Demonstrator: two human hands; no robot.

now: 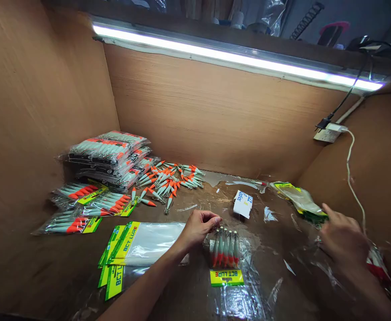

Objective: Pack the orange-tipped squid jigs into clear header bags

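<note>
A clear packet of fishing lures (226, 250), pale bodies with orange-red ends, lies in front of me with its yellow and green header towards me. My left hand (199, 228) is at the packet's far left corner, thumb and forefinger pinched together; what is between them is too small to make out. Off to the right, my right hand (344, 234) is slightly blurred, its forefinger stretched out beside a pile of flat header bags (297, 198). Nothing shows in that hand. Under the lure packet lies a sheet of clear plastic (237, 303).
Empty BCT LURE bags (158, 240) lie left of centre. Filled lure packets (71, 223) and a stack of larger packs (101, 154) stand at the left. Loose lures (168, 180) are heaped by the back wall, near a handwritten white card (243, 204). A white cable (349, 165) hangs at the right.
</note>
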